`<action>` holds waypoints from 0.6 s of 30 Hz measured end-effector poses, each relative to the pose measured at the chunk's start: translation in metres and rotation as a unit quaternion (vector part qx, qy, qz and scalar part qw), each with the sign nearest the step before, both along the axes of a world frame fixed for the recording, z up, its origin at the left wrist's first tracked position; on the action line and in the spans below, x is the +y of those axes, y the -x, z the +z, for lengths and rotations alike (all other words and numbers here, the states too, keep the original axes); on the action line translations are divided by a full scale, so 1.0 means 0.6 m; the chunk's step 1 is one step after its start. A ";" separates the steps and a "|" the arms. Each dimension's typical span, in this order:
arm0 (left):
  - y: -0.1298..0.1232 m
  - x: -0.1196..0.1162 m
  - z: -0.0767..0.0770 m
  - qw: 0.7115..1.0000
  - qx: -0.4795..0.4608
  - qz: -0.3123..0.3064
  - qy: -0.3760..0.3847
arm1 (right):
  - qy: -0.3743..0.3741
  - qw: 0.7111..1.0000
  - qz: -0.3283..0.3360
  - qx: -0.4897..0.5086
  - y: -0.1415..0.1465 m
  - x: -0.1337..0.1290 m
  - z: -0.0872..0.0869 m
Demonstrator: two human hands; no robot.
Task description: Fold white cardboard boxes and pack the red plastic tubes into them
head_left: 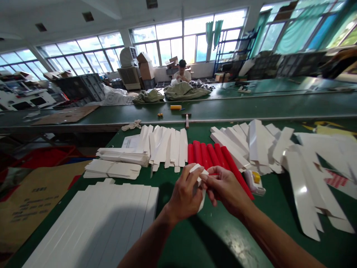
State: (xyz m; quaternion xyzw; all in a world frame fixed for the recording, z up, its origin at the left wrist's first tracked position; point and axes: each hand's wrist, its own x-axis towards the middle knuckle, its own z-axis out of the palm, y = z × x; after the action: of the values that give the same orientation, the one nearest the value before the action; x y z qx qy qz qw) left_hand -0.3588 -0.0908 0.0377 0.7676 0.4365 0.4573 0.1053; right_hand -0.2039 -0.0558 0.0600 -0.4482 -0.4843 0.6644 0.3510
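A narrow white card sleeve (199, 178), folded and bent at its top end, is held in both hands above the green work table (220, 238). The left hand (182, 195) wraps it from the left, fingers (192, 175) curled closely around it. The right hand (227, 190) comes in from the right, fingers (209, 178) pinching its upper part. Nothing stands between the card and the fingers.

Just beyond lie fanned red tubes (208, 156), with a white-and-yellow plastic object (253, 182) beside their right end. Folded white card strips (167, 147) and stacked flat blanks (117, 169) lie far left, long white strips (92, 223) near left, and loose white cut pieces (306, 178) right. A seated person (182, 72) works beyond the far green belt (251, 106).
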 end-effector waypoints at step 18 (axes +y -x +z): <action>0.010 0.042 -0.135 0.894 -0.020 0.337 0.296 | -0.097 0.911 0.188 -0.353 0.122 -0.061 -0.252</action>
State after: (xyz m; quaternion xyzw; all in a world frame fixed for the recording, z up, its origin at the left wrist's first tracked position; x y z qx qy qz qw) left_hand -0.3650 -0.0654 -0.0432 0.4987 0.7819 0.3303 0.1756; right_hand -0.2773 -0.0924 -0.0910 -0.5184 -0.7137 0.4662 0.0675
